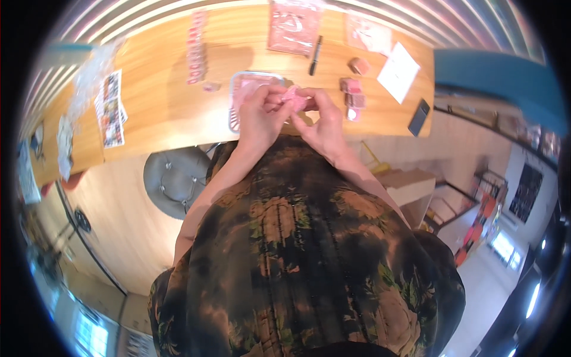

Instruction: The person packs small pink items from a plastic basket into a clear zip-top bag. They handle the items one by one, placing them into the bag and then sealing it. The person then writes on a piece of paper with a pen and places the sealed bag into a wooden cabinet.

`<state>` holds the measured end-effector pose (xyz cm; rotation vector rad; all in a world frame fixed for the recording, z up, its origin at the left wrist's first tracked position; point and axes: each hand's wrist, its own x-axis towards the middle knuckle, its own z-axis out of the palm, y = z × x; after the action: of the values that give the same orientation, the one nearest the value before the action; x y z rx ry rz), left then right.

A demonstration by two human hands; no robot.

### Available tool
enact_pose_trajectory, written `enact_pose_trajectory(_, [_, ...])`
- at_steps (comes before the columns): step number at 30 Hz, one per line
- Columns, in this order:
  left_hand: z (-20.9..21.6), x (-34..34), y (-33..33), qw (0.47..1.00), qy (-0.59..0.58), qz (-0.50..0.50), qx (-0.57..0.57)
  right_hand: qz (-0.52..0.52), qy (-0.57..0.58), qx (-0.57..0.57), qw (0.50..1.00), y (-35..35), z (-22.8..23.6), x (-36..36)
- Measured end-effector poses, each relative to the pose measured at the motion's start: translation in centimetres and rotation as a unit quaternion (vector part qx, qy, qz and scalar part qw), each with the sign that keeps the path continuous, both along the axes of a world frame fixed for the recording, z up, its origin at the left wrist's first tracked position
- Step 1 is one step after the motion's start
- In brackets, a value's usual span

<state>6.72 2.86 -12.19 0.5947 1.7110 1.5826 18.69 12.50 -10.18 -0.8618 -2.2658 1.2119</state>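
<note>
My left hand [262, 116] and my right hand [321, 122] meet in front of my chest, above the near edge of a wooden table [160, 101]. Together they pinch a small pink folded piece [293, 97], the fingertips of both hands closed on it. Just behind the hands lies a clear shallow tray [238, 89] with pink pieces in it. My dark flowered dress fills the lower half of the view and hides my forearms' lower parts.
Small pink boxes [352, 95] sit right of my hands, with a black pen [315, 55], a white sheet [398, 71] and a dark phone [419, 117]. A pink packet [292, 27], a pink strip [195, 50] and printed sheets [110, 107] lie farther off. A grey stool [172, 178] stands below the table.
</note>
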Motion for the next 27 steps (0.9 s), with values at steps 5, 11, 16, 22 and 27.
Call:
enact_pose_trajectory(5, [1.3,0.0,0.6,0.997,0.061,-0.055,-0.008,-0.121,-0.042,-0.032,0.991,0.5,-3.5,7.2])
enact_pose_trajectory(11, [-0.4,-6.4,-2.5,0.992,-0.005,0.127,-0.004,-0.349,-0.146,-0.084,0.922,2.1,-11.3,17.2])
enact_pose_trajectory(16, [-1.5,-8.9,-5.9,0.982,0.000,0.181,-0.051,-0.414,-0.127,-0.090,0.897,5.4,-12.5,17.0])
enact_pose_trajectory(22, [-4.6,-9.1,-8.5,0.973,-0.018,0.216,-0.082,-0.371,-0.131,-0.032,0.919,6.3,-13.7,14.6])
enact_pose_trajectory(27, [-10.6,-9.8,-10.5,0.961,0.093,0.210,-0.156,-0.379,-0.069,-0.100,0.918,5.5,-14.7,15.6])
